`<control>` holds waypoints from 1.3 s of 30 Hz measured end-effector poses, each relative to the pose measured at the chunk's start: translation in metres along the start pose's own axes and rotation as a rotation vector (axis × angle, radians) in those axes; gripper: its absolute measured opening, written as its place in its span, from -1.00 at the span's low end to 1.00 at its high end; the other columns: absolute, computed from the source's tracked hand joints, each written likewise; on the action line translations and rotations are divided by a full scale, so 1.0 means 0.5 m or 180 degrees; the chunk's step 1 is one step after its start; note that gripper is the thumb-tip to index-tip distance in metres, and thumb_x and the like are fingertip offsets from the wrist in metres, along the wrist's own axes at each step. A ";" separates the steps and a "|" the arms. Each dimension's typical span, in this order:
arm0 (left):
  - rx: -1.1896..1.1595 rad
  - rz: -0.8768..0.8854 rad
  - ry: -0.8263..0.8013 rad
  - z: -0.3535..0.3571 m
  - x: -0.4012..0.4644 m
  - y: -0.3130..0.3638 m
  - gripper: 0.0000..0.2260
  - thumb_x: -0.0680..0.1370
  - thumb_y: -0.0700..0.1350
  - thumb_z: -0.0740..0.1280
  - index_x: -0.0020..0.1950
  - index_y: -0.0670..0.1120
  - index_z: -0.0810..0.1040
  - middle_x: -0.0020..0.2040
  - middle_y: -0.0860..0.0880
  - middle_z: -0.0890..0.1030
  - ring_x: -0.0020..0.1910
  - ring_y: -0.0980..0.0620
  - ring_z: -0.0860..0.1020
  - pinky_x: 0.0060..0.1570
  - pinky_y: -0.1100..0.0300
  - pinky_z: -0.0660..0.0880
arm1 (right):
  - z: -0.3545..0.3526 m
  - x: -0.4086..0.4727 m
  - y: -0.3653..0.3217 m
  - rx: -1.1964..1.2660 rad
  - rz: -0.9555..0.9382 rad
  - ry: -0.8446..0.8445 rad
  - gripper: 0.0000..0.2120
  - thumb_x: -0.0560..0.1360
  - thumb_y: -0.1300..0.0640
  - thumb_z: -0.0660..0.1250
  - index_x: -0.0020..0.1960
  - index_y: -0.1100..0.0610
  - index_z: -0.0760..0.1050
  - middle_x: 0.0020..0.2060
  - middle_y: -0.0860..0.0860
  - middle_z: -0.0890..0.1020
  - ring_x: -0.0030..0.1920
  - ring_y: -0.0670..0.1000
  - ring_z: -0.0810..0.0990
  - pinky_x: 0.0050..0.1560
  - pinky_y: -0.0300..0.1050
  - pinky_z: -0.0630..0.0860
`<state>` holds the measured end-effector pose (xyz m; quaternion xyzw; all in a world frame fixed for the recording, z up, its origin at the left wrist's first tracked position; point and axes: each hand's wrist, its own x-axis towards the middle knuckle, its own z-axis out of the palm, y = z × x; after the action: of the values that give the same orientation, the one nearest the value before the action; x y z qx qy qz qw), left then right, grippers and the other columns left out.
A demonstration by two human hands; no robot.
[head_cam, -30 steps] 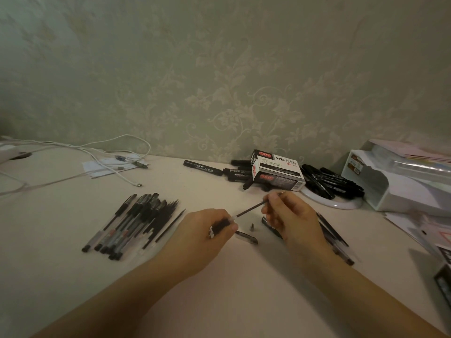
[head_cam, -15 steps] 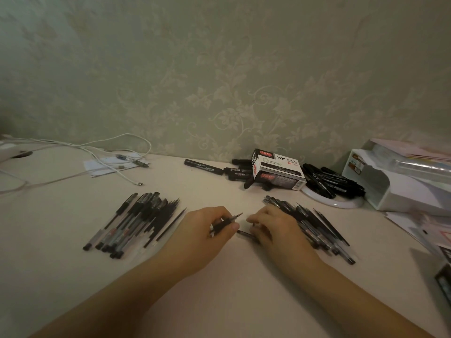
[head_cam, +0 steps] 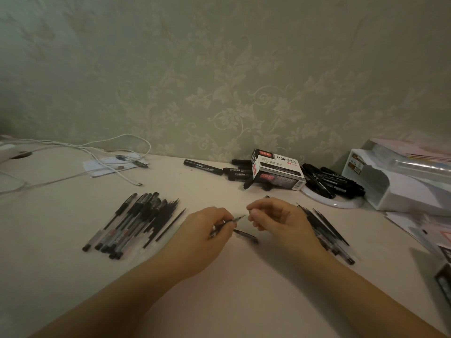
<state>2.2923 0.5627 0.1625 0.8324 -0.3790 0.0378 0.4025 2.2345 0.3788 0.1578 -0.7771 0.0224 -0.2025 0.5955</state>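
My left hand (head_cam: 205,230) grips a thin black pen (head_cam: 230,221) with its metal tip pointing right and up. Just right of that tip, my right hand (head_cam: 280,220) has thumb and forefinger pinched together on a small pen part that is hidden between them. A dark pen cap (head_cam: 247,236) lies on the table below the two hands. One pile of assembled pens (head_cam: 131,223) lies to the left. A second pile of pens (head_cam: 327,230) lies to the right, partly under my right hand.
A marker box (head_cam: 278,172) stands by the wall with loose black markers (head_cam: 202,166) beside it, and more markers sit on a white plate (head_cam: 336,204). A white organizer (head_cam: 402,191) sits at the right. White cables (head_cam: 80,147) and papers lie at the back left.
The right hand pushed the refill into the barrel, dropped to the table by the small part, then rose to the pen's tip. The left hand has kept its hold on the pen.
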 end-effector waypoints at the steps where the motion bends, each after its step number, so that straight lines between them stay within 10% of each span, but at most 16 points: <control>1: 0.0002 0.0009 -0.0014 0.000 0.000 0.000 -0.84 0.61 -0.01 0.22 0.04 0.04 0.59 -0.21 0.11 0.52 -0.28 0.30 0.44 -0.30 0.47 0.33 | 0.003 -0.001 -0.001 -0.0020 0.0005 -0.0062 -0.85 0.51 0.23 0.42 -0.07 0.00 0.69 -0.23 0.00 0.71 -0.22 -0.13 0.64 -0.17 -0.35 0.54; 11: 0.0285 0.0319 0.0060 0.001 0.005 -0.008 -0.87 0.58 -0.01 0.30 0.06 0.04 0.61 -0.10 0.12 0.57 -0.12 0.21 0.50 -0.15 0.46 0.37 | 0.011 -0.010 -0.011 -0.0179 0.0003 -0.0446 -0.91 0.49 0.23 0.45 -0.05 0.07 0.67 -0.27 -0.02 0.70 -0.26 -0.15 0.63 -0.23 -0.32 0.53; 22: 0.0257 0.0486 0.0267 -0.002 0.005 -0.003 -0.93 0.54 -0.04 0.36 0.00 0.04 0.61 -0.15 0.14 0.57 -0.16 0.21 0.50 -0.18 0.45 0.38 | 0.012 -0.014 -0.005 -0.1023 -0.0348 -0.0353 -0.69 0.48 -0.30 0.21 -0.14 -0.11 0.56 -0.22 -0.20 0.63 -0.24 -0.17 0.58 -0.24 -0.28 0.52; 25: 0.0229 0.0456 0.0274 -0.004 0.005 -0.003 -0.92 0.54 -0.05 0.35 -0.01 0.02 0.62 -0.15 0.14 0.58 -0.16 0.20 0.50 -0.18 0.44 0.39 | 0.010 -0.010 0.000 -0.0973 -0.0314 -0.0468 -0.92 0.54 -0.12 0.33 -0.06 -0.15 0.56 -0.13 -0.17 0.63 -0.16 -0.12 0.61 -0.15 -0.16 0.60; 33: 0.0192 0.0470 0.0239 -0.003 0.002 -0.001 -0.92 0.55 -0.05 0.35 0.00 0.02 0.62 -0.15 0.15 0.57 -0.15 0.25 0.48 -0.20 0.50 0.35 | 0.012 -0.013 -0.003 -0.0858 -0.0327 -0.0399 -0.68 0.44 -0.31 0.24 -0.13 -0.08 0.55 -0.23 -0.10 0.64 -0.27 -0.15 0.59 -0.21 -0.20 0.55; 39: 0.0229 0.0491 0.0162 -0.001 0.003 -0.003 -0.90 0.55 -0.03 0.35 0.03 0.04 0.62 -0.12 0.13 0.58 -0.14 0.22 0.50 -0.16 0.46 0.37 | 0.010 -0.009 -0.001 -0.0946 -0.0478 -0.0506 -0.89 0.60 0.03 0.29 -0.09 -0.09 0.53 -0.21 -0.10 0.63 -0.21 -0.12 0.59 -0.18 -0.20 0.59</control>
<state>2.2942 0.5626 0.1625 0.8135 -0.4300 0.1034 0.3778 2.2318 0.3848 0.1558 -0.8695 -0.0530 -0.1788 0.4573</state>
